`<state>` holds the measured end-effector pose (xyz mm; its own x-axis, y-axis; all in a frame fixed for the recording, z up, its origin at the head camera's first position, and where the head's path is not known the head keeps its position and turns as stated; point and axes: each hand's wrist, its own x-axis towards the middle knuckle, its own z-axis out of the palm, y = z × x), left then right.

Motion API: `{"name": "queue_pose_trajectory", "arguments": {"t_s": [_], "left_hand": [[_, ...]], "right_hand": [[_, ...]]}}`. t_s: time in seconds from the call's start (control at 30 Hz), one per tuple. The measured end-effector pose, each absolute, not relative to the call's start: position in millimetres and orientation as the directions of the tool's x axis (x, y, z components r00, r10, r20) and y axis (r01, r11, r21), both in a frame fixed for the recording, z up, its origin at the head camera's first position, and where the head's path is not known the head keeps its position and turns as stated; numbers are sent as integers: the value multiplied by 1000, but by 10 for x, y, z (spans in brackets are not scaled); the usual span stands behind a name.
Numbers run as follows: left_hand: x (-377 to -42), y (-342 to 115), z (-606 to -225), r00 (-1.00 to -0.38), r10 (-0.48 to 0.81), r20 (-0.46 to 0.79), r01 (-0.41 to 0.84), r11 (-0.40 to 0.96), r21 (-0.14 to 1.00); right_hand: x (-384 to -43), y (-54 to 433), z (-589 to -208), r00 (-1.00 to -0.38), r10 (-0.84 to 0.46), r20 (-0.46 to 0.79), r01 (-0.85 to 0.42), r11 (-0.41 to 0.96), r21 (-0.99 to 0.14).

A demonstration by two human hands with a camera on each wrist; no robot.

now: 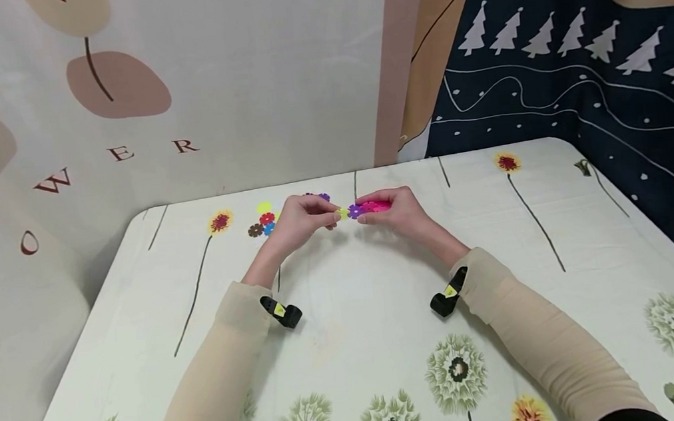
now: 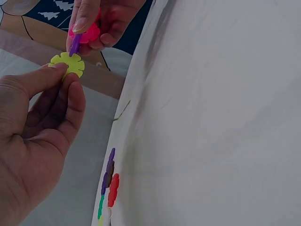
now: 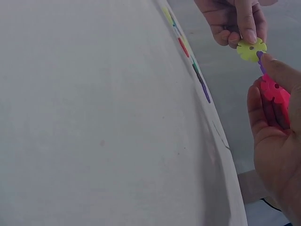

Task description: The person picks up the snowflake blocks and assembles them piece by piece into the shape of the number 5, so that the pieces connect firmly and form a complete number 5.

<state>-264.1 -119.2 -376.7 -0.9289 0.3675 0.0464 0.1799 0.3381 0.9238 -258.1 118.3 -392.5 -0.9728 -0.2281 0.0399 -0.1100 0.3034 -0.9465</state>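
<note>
My left hand [image 1: 306, 218] pinches a yellow-green flower-shaped interlocking disc [image 2: 72, 61] between thumb and fingers. My right hand [image 1: 398, 210] grips a purple disc [image 1: 354, 212] joined to pink discs [image 3: 274, 89], partly hidden by the palm and fingers. In both wrist views the purple disc stands edge-on against the notched rim of the yellow-green one. They touch there; how deeply the notches engage is hard to tell. Both hands are held above the far part of the table.
Loose discs lie by the table's far edge, near the left hand: a red disc [image 1: 267, 218], a brown disc [image 1: 256, 230], a yellow disc [image 1: 264, 207] and several others, some behind the hand. A flower-print cloth [image 1: 360, 342] covers the table. Fabric hangs behind it.
</note>
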Motion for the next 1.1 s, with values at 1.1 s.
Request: {"name": "queue_pose_trajectory", "arguments": {"t_s": [1.1], "left_hand": [[-2615, -1080, -3675, -914, 387, 122, 268, 348, 898]], "right_hand": [[-2571, 1251, -3890, -972, -226, 57, -108, 223, -969]]}}
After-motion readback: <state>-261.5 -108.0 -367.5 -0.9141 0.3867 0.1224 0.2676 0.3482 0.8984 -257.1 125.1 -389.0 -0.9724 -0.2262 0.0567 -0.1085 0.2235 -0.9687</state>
